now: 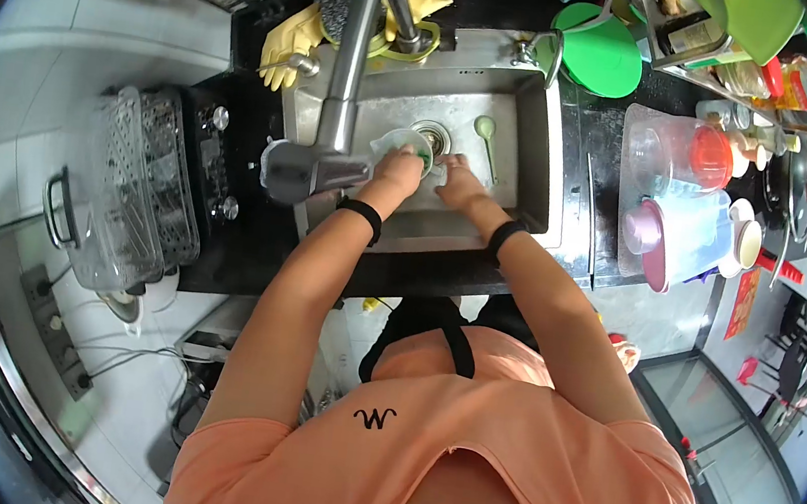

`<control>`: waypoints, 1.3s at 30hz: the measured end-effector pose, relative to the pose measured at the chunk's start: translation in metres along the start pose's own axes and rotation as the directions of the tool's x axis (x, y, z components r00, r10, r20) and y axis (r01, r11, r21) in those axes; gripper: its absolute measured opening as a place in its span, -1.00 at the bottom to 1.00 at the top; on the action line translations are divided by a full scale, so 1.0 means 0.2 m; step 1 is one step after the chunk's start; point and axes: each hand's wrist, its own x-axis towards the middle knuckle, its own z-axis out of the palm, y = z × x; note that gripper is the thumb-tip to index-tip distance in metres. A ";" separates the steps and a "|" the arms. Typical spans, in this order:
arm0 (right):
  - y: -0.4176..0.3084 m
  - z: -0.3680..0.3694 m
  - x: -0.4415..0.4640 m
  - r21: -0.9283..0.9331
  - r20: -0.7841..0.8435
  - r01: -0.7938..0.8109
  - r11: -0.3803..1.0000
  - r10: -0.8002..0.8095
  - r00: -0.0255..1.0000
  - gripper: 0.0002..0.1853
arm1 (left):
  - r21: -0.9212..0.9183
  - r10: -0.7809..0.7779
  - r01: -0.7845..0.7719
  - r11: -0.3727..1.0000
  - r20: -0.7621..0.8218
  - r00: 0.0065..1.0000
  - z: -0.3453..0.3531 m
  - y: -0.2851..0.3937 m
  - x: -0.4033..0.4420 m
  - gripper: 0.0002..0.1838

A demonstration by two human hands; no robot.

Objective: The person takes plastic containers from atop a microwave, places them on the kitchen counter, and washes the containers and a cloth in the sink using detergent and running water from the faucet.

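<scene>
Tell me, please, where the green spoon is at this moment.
In the head view, the spoon lies on the floor of the sink, to the right of the drain and just beyond the right hand.

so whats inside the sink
In the sink are a green spoon, the drain and a pale bowl, gripped by the left hand, with the right hand nearby. Anything beneath the hands and bowl is hidden.
</scene>
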 end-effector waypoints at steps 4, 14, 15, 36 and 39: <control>0.06 0.15 0.20 -0.028 0.066 0.035 0.999 -0.033 0.997 -0.47 | 0.036 0.069 -0.084 0.996 0.310 0.948 0.16 -0.14 0.17 -0.62; 0.02 0.06 0.20 -0.022 0.552 0.037 0.999 -0.019 0.834 -0.47 | 0.446 0.037 -0.156 0.881 0.265 0.964 0.48 -0.17 0.44 -0.61; 0.04 0.11 0.19 0.013 0.429 0.190 0.982 -0.177 0.886 -0.47 | 0.057 -0.234 0.228 0.972 0.133 0.963 0.58 -0.22 0.49 -0.61; 0.02 0.12 0.18 -0.247 0.350 0.074 0.966 0.018 0.937 -0.76 | 0.387 0.397 -0.352 0.852 -0.040 0.917 0.09 -0.09 -0.27 -0.74; -0.02 0.07 0.19 -0.246 0.398 0.022 0.969 0.080 0.914 -0.76 | 0.436 0.589 -0.473 0.766 -0.178 0.789 0.21 -0.20 -0.21 -0.69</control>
